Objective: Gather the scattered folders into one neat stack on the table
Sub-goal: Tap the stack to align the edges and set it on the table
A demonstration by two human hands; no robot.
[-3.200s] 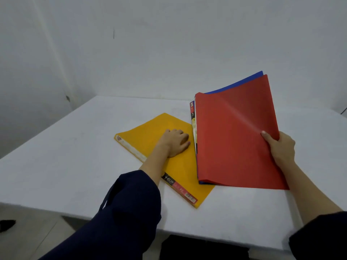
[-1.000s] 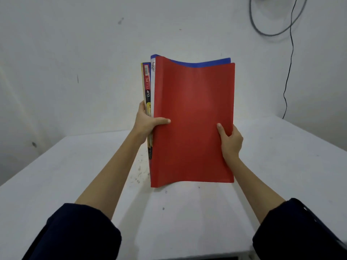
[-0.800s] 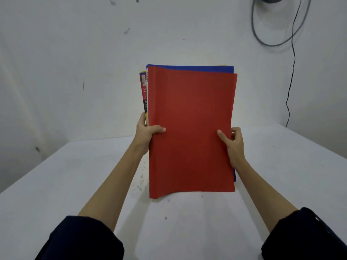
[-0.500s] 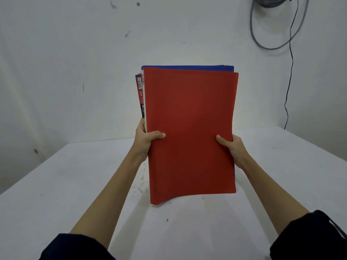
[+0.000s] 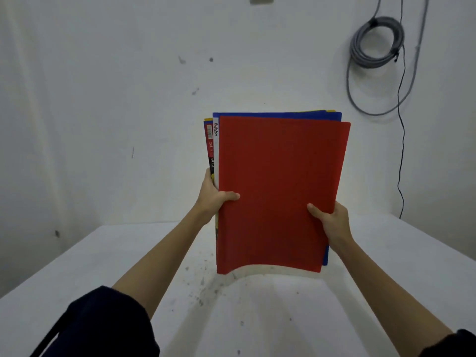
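Observation:
I hold a bundle of folders upright in front of me, bottom edges on or just above the white table (image 5: 128, 266). The red folder (image 5: 278, 176) faces me. Behind it a blue folder (image 5: 283, 115) shows along the top and lower right, and a thin yellow edge peeks above that. Labelled spines (image 5: 211, 145) stick out on the left. My left hand (image 5: 215, 199) grips the spine side, thumb on the red cover. My right hand (image 5: 332, 222) grips the right edge, thumb in front.
A white wall stands close behind the table. A coiled grey cable (image 5: 376, 42) hangs on it at the upper right, with a thin black wire (image 5: 401, 150) running down to the table's far right corner. Dark specks mark the tabletop under the folders.
Earlier the yellow folder lay flat under my left hand and my right hand held the red and blue ones. Now both hands hold all together upright, and the edges have evened over the last second.

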